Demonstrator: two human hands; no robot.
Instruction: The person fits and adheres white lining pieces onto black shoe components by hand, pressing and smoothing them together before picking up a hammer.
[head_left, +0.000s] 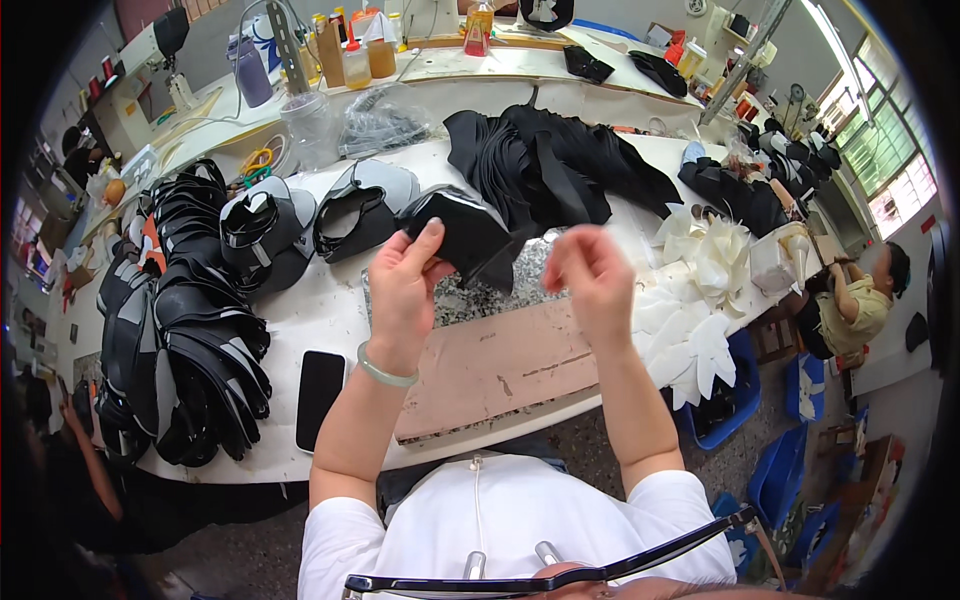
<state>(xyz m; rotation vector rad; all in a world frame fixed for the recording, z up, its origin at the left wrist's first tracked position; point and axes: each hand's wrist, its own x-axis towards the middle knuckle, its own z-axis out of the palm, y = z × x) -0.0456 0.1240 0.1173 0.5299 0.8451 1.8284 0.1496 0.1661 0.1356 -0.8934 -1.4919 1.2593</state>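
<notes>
Eyeglasses (450, 584), black piece (464, 234) pinched in left hand (404, 285), extending rightward

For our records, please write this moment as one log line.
left hand: gripping black piece | right hand: blurred, grasp unclear | pinkish board: on table | black phone: left of board

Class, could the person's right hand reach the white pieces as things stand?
Probably yes: the right hand, though blurred, shows nothing held, and the white pieces lie close by on its right, with nothing seemingly in between.
</notes>
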